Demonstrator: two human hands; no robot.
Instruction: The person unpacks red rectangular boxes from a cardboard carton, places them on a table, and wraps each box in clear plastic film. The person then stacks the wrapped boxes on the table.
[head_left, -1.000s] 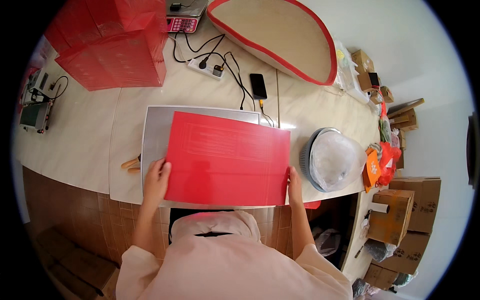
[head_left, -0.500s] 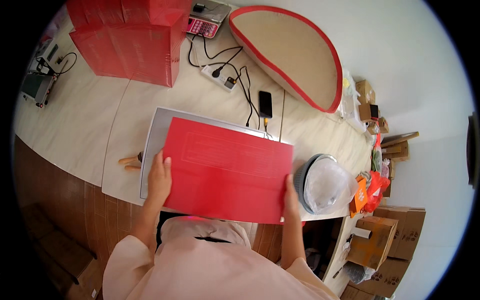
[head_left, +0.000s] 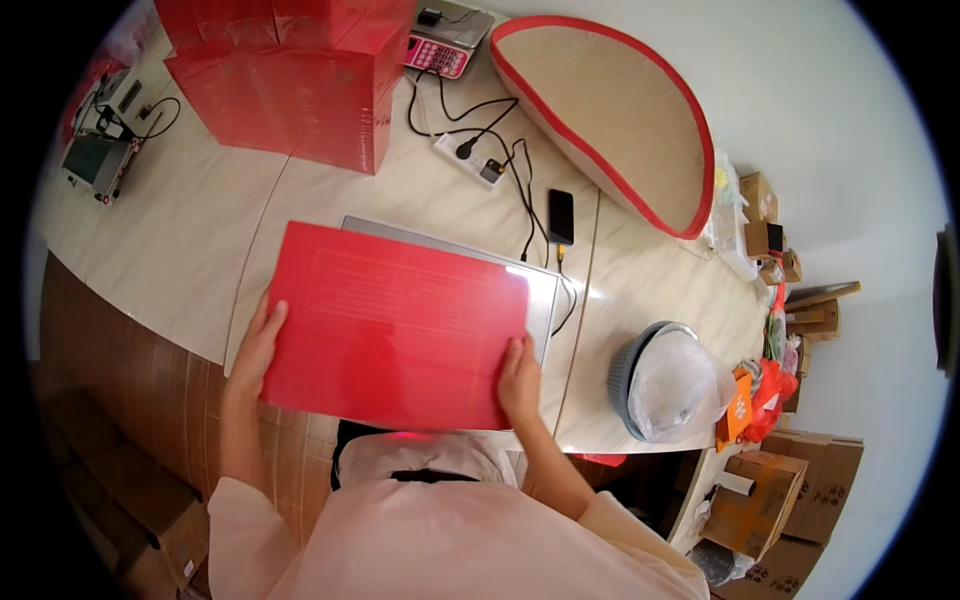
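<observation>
A flat red rectangular box (head_left: pixel 395 330) with faint printing on its upper face is held up in front of my body. My left hand (head_left: pixel 256 345) grips its left edge, the thumb lying over the top face. On the right edge, near the lower corner, my right hand (head_left: pixel 519 382) holds it with fingers bent. Beneath the box lies a grey flat panel with a pale rim (head_left: pixel 543 308), mostly covered; only its far and right margins show. The box's underside is hidden.
Wrapped red boxes (head_left: pixel 285 100) stand at the back left. Behind are a scale (head_left: pixel 440 55), a power strip (head_left: pixel 468 160) with cables, a phone (head_left: pixel 561 217) and a large red-rimmed tray (head_left: pixel 610 115). A grey basket with a plastic liner (head_left: pixel 675 385) sits right; cartons (head_left: pixel 755 500) are beyond.
Both hands have moved left with the red box, uncovering the right margin of the grey panel. The view has shifted, so the table things appear farther right.
</observation>
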